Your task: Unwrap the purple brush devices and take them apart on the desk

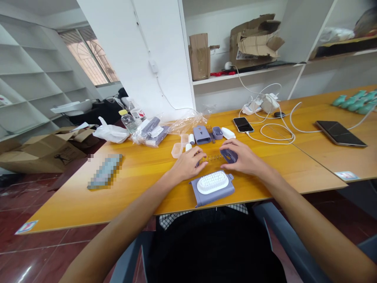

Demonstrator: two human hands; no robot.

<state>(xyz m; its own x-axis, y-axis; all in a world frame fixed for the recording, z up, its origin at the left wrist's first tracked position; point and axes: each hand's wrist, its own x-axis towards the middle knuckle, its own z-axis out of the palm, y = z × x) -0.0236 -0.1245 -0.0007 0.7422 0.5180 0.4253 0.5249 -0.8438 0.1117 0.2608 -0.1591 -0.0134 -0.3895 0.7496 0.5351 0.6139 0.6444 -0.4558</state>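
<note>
Over the table's front half, my left hand (191,162) is closed, its fingers curled around the left end of a thin metal coil spring (214,158). A bit of something dark also shows between those fingers, too small to name. The spring runs across toward my right hand (244,158), whose thumb and fingers grip a hollow purple plastic part (229,156). I cannot tell whether spring and part are joined. Just below both hands, near the table edge, lies a purple plastic plate with a white bristle brush head (213,182) on top.
Behind my hands lie a purple housing (202,135), a small purple cup (217,133), a white oval part (228,133) and clear containers (177,150). Bagged purple parts (153,131) sit back left. A phone (243,124), cables (277,135) and a tablet (341,133) lie right.
</note>
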